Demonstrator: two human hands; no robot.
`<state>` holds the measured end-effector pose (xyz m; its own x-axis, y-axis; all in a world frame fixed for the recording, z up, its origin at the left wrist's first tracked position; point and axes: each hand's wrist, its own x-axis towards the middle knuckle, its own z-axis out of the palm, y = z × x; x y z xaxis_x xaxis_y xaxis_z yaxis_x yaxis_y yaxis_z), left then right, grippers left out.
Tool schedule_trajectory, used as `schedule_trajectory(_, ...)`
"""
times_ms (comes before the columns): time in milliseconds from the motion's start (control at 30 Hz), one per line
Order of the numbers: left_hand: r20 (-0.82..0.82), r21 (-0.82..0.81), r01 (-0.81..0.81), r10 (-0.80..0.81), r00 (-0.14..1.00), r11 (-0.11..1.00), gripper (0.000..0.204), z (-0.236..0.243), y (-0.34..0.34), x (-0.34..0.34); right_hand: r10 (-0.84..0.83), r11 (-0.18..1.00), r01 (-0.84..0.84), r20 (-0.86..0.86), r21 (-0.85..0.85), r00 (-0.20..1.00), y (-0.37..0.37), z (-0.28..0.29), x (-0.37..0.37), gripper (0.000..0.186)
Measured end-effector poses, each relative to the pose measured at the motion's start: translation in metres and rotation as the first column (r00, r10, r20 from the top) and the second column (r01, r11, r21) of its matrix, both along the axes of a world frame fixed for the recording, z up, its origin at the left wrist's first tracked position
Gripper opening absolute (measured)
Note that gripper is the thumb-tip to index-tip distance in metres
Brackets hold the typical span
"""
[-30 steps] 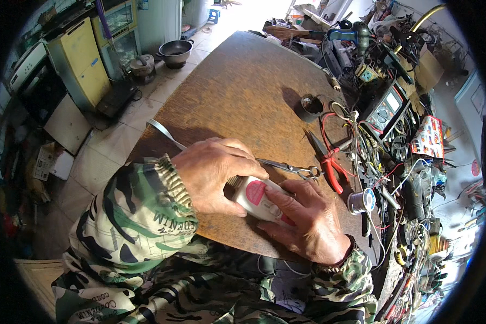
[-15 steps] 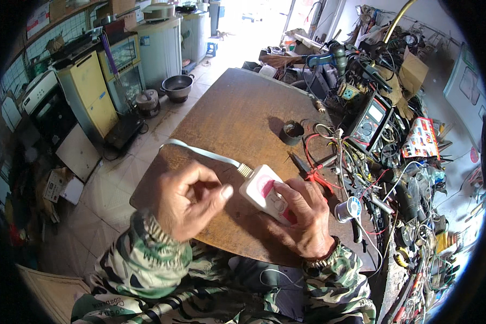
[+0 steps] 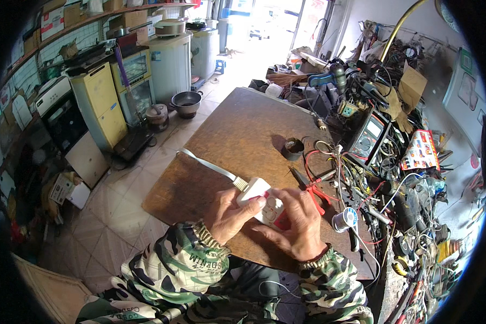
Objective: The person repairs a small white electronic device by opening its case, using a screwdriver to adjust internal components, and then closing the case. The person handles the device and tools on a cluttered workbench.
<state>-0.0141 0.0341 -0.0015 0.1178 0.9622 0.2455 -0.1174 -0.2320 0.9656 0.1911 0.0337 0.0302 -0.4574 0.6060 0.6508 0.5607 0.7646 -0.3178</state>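
Between my two hands is a white power strip with red patches on its face, tilted over the near part of the brown table. A pale flat cable leaves its far left end through a ribbed sleeve. My left hand is closed on its left side, thumb across the face and the other fingers mostly hidden. At the right end, the curled fingers of my right hand grip it and cover part of the face. Red-handled pliers lie just beyond my right hand.
A small dark cup stands on the table. At the right edge are a solder spool, a multimeter and a heap of tangled wires and tools. Cabinets and pots stand on the left, across the tiled floor.
My left hand has moved right, from hovering apart with bent fingers to gripping the power strip. My right hand stays on it. The view has shifted slightly.
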Motion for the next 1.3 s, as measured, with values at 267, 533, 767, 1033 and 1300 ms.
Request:
schedule_trajectory(267, -0.139, 0.104, 0.024, -0.01, 0.99, 0.994, 0.038, 0.003, -0.005, -0.006, -0.087, 0.638, -0.239, -0.377, -0.732, 0.922, 0.01, 0.01, 0.018, 0.049)
schedule_trajectory(533, -0.104, 0.141, 0.143, -0.128, 0.986, 0.98, 0.036, -0.003, -0.007, -0.008, 0.026, 0.606, -0.347, -0.418, -0.716, 0.908, 0.017, 0.008, 0.028, 0.045)
schedule_trajectory(767, -0.246, 0.403, 0.119, -0.018, 0.969, 0.907, 0.038, -0.013, -0.003, -0.004, 0.063, 0.67, -0.348, -0.416, -0.656, 0.907, 0.006, 0.02, 0.015, 0.05)
schedule_trajectory(1033, -0.306, 0.307, 0.152, -0.054, 0.95, 0.94, 0.034, -0.011, -0.009, 0.001, 0.18, 0.804, -0.31, -0.289, -0.508, 0.94, 0.007, 0.021, 0.017, 0.043)
schedule_trajectory(1300, 0.15, 0.236, 0.118, -0.156, 0.976, 0.965, 0.023, -0.006, -0.013, -0.006, 0.125, 0.741, -0.321, -0.349, -0.59, 0.929, 0.004, 0.018, 0.019, 0.04)
